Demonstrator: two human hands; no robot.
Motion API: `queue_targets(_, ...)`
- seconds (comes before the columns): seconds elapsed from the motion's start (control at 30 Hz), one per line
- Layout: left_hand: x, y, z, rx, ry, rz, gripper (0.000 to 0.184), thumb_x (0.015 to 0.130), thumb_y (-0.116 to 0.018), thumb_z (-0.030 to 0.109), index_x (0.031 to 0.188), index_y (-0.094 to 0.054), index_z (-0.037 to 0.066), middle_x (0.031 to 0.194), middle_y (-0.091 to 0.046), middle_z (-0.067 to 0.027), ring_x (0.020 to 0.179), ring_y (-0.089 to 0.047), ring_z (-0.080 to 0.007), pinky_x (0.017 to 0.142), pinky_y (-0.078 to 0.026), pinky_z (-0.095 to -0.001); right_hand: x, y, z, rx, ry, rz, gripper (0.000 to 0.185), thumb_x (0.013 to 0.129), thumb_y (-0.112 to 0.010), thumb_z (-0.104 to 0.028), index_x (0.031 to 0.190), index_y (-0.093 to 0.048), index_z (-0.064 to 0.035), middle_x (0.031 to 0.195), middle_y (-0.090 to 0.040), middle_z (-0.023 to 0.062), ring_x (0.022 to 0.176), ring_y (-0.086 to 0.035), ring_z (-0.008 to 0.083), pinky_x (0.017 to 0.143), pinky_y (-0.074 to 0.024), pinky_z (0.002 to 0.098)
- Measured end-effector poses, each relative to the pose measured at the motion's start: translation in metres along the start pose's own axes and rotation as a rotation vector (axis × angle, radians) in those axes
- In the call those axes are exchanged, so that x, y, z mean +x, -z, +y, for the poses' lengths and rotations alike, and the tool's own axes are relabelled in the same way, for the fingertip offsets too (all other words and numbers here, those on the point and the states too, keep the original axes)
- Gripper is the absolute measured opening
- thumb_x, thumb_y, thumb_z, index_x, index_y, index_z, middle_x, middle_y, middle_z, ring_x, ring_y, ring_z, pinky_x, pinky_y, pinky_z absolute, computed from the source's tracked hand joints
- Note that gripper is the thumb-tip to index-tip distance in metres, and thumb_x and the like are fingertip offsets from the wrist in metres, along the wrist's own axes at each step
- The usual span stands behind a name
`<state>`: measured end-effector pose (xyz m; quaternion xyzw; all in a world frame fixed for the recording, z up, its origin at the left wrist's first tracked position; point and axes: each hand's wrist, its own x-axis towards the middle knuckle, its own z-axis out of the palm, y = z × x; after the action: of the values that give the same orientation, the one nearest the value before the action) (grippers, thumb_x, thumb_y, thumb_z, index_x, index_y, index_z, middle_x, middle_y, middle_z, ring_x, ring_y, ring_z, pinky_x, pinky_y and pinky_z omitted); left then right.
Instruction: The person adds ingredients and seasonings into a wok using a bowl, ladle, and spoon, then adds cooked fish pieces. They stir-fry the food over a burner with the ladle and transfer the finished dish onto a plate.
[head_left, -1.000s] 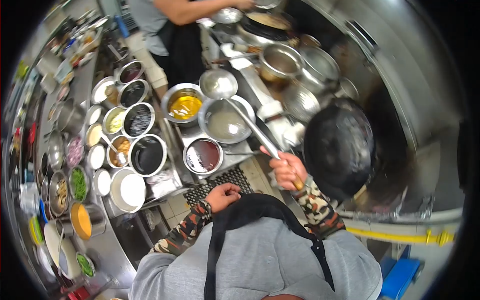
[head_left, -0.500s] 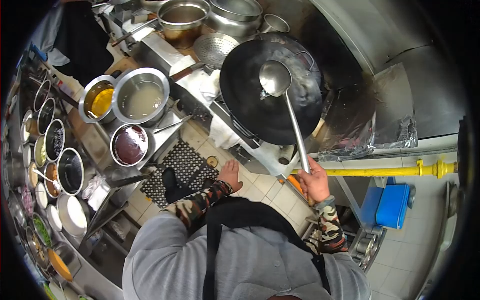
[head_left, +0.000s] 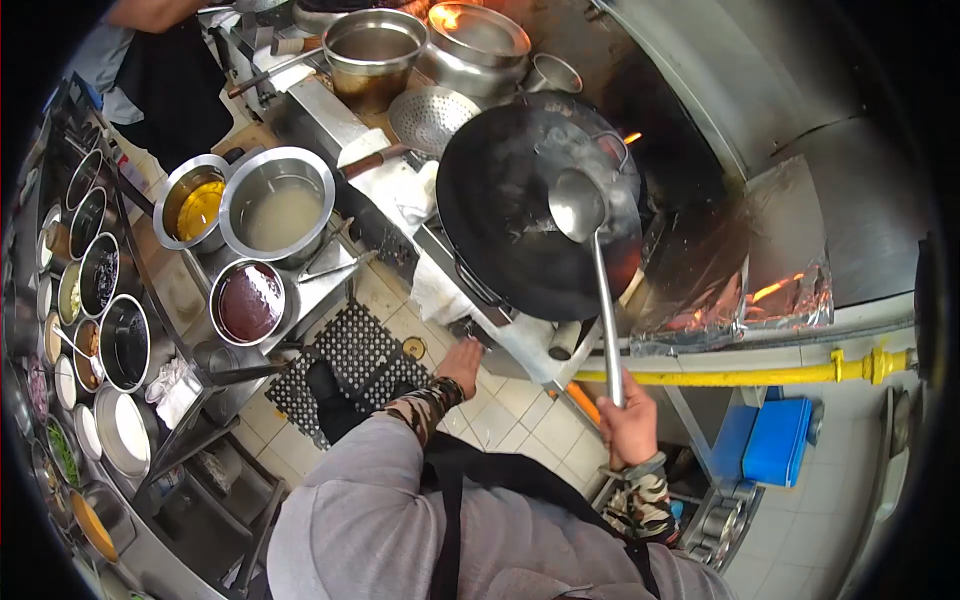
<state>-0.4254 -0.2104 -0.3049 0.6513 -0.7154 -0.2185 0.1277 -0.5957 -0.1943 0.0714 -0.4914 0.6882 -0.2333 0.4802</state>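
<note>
Flames (head_left: pixel 633 138) have sprung up behind the wok (head_left: pixel 490 220) where I saw none half a second ago, and my ladle (head_left: pixel 578 205) has shifted a little across it; I take this to mean the metal is under strong heat. The fingers of my right hand (head_left: pixel 632 428) are closed around the ladle's handle, while its bowl lies over the wok's dark hollow, amid pale steam or smoke (whether it touches the metal, I can't tell). My left hand (head_left: pixel 460 367) is open, fingers extended, with nothing visible in it, near the cooking range's edge. A perforated strainer (head_left: pixel 432 118) sits just beside the wok. On the steel bench (head_left: pixel 315 290) to my left stand a pot of yellow oil (head_left: pixel 200 210), a bowl of cloudy liquid (head_left: pixel 283 213) and a pot of dark red sauce (head_left: pixel 248 302). Crumpled foil (head_left: pixel 795 285) catches an orange glow above a yellow pipe (head_left: pixel 750 376). Beyond are a blue box (head_left: pixel 785 440), a studded black mat (head_left: pixel 350 350) on pale tiles (head_left: pixel 500 415), and another person (head_left: pixel 170 90) in a black apron.
</note>
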Motion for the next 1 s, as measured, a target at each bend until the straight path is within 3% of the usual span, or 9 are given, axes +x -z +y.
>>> queue_targets(0.07, 0.006, 0.014, -0.004, -0.028, -0.186, -0.396, 0.082, 0.079, -0.056, 0.024, 0.147, -0.019, 0.0, 0.151, -0.022, -0.0226, 0.141, -0.021, -0.036, 0.114, -0.018, -0.0481, 0.011, -0.007, 0.002, 0.048, 0.011, 0.004, 0.062, 0.087, -0.057, 0.001, 0.144, -0.035, -0.0077, 0.06, -0.049, 0.0011, 0.038, -0.04, 0.0086, 0.034, -0.0331, 0.0252)
queue_targets(0.27, 0.029, -0.058, -0.052, -0.102, -0.093, -0.582, 0.052, 0.065, -0.065, 0.032, 0.109, -0.061, 0.006, 0.123, -0.054, -0.0272, 0.097, -0.062, -0.0377, 0.078, -0.049, -0.0501, 0.037, -0.003, 0.024, -0.175, 0.221, -0.022, 0.062, 0.084, -0.059, 0.002, 0.142, -0.038, -0.0049, 0.071, -0.058, 0.0052, 0.051, -0.054, 0.0114, 0.047, -0.0457, 0.0248)
queue_targets(0.37, -0.022, -0.029, -0.08, -0.268, 0.077, -0.521, 0.054, 0.061, -0.066, 0.031, 0.111, -0.065, 0.009, 0.126, -0.056, -0.0218, 0.107, -0.06, -0.037, 0.082, -0.051, -0.0462, 0.037, 0.001, 0.015, -0.572, 0.453, 0.038, 0.059, 0.077, -0.064, -0.005, 0.134, -0.048, -0.0018, 0.12, -0.06, 0.0228, 0.113, -0.059, 0.0336, 0.093, -0.0466, 0.0356)
queue_targets(0.6, -0.256, 0.079, -0.208, -0.517, 0.919, -0.575, 0.066, 0.068, -0.07, 0.053, 0.11, -0.067, 0.001, 0.114, -0.064, -0.0191, 0.104, -0.062, -0.0331, 0.09, -0.049, -0.0407, 0.038, 0.01, 0.024, -0.678, 0.564, -0.039, 0.067, 0.074, -0.054, 0.004, 0.139, -0.042, -0.0052, 0.13, -0.053, 0.0228, 0.121, -0.053, 0.0341, 0.102, -0.0391, 0.0366)
queue_targets(0.67, -0.35, 0.012, -0.248, -0.337, 1.083, -0.504, 0.067, 0.07, -0.07, 0.053, 0.111, -0.066, 0.0, 0.116, -0.064, -0.02, 0.107, -0.061, -0.0333, 0.092, -0.048, -0.04, 0.041, 0.014, 0.028, -0.769, 0.552, -0.018, 0.067, 0.074, -0.054, 0.003, 0.14, -0.042, -0.0075, 0.132, -0.053, 0.0207, 0.121, -0.051, 0.0373, 0.1, -0.0395, 0.0382)
queue_targets(0.8, -0.451, 0.074, -0.159, -0.556, 1.527, -0.194, 0.057, 0.071, -0.071, 0.048, 0.107, -0.069, 0.004, 0.111, -0.066, -0.0189, 0.109, -0.061, -0.0311, 0.094, -0.048, -0.0388, 0.049, 0.025, 0.034, -0.894, 0.626, -0.071, 0.071, 0.078, -0.059, -0.003, 0.144, -0.033, -0.0028, 0.134, -0.048, 0.0261, 0.118, -0.051, 0.0418, 0.098, -0.0405, 0.042)
queue_targets(0.87, -0.494, -0.003, -0.159, -0.605, 1.499, -0.154, 0.049, 0.073, -0.069, 0.047, 0.106, -0.071, 0.011, 0.106, -0.069, -0.0138, 0.107, -0.062, -0.0309, 0.093, -0.049, -0.0383, 0.072, 0.03, 0.047, -1.187, 0.847, 0.122, 0.06, 0.09, -0.061, -0.037, 0.143, -0.038, -0.0209, 0.112, -0.066, 0.0163, 0.075, -0.068, 0.0323, 0.061, -0.0532, 0.0487)
queue_targets(0.9, -0.497, -0.005, -0.14, -0.648, 1.505, -0.155, 0.048, 0.075, -0.068, 0.048, 0.109, -0.07, 0.014, 0.11, -0.068, -0.0127, 0.109, -0.061, -0.031, 0.094, -0.048, -0.0391, 0.054, 0.019, 0.023, -1.1, 0.633, 0.034, 0.074, 0.079, -0.062, -0.007, 0.145, -0.029, -0.0019, 0.135, -0.045, 0.0278, 0.12, -0.046, 0.0432, 0.1, -0.038, 0.043)
queue_targets(1.0, -0.502, -0.051, -0.119, -0.468, 1.293, -0.361, 0.051, 0.076, -0.067, 0.049, 0.116, -0.067, 0.018, 0.119, -0.064, -0.0127, 0.115, -0.057, -0.0307, 0.099, -0.044, -0.0412, 0.032, -0.017, -0.02, -1.08, 0.766, 0.152, 0.078, 0.078, -0.065, -0.01, 0.146, -0.026, -0.0028, 0.134, -0.042, 0.0284, 0.122, -0.041, 0.0435, 0.102, -0.035, 0.0444)
